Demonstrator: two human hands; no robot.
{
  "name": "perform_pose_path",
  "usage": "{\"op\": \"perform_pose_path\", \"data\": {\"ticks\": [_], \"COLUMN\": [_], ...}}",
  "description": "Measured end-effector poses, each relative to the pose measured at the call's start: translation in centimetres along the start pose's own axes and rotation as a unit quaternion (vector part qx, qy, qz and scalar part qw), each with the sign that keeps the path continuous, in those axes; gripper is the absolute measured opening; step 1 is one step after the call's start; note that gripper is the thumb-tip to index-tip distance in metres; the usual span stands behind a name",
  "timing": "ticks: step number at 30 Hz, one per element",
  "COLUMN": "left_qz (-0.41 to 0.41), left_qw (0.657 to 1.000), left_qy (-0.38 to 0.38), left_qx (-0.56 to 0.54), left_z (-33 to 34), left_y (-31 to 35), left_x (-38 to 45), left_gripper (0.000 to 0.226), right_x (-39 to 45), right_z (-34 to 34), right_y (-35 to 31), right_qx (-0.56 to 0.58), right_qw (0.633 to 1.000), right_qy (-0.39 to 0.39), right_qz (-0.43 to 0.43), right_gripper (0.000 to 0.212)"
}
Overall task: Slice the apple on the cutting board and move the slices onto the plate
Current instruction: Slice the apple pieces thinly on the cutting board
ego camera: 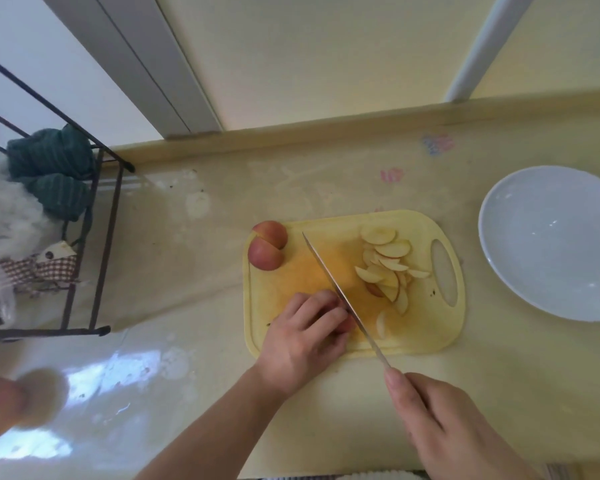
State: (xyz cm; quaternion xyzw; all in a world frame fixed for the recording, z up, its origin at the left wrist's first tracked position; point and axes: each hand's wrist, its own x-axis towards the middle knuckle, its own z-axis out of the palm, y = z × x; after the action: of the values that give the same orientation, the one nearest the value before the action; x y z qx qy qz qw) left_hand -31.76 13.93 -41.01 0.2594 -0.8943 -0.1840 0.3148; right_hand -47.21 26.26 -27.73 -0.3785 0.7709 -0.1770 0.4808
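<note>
Two apple quarters [267, 249] uncut | left hand [305, 336] curled on apple piece [347, 323] | right hand [440, 431] gripping knife [340, 296] | knuckles are best kept ahead of fingertips.

Bare surface [471, 358] is left between the cutting board [426, 341] and the plate [520, 275], which stand near but apart. The board's right half is taken up by apple slices [388, 268]. At far left, passage is blocked by a wire rack [108, 216].
</note>
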Motion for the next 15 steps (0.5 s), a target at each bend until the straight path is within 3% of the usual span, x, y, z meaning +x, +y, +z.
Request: {"op": "perform_pose_path", "data": {"ticks": [15], "left_qz": [0.012], "left_qw": [1.0], "left_qy": [-0.008], "left_qx": [-0.006], "left_z": [-0.24], "left_y": [-0.09], "left_x": [-0.25], "left_gripper": [0.017], "right_x": [0.08], "right_z": [0.37], "right_y": [-0.07], "right_qx": [0.014], "right_qw": [1.0], "right_qy": [-0.005], "right_qz": [0.001], "right_gripper": [0.062]}}
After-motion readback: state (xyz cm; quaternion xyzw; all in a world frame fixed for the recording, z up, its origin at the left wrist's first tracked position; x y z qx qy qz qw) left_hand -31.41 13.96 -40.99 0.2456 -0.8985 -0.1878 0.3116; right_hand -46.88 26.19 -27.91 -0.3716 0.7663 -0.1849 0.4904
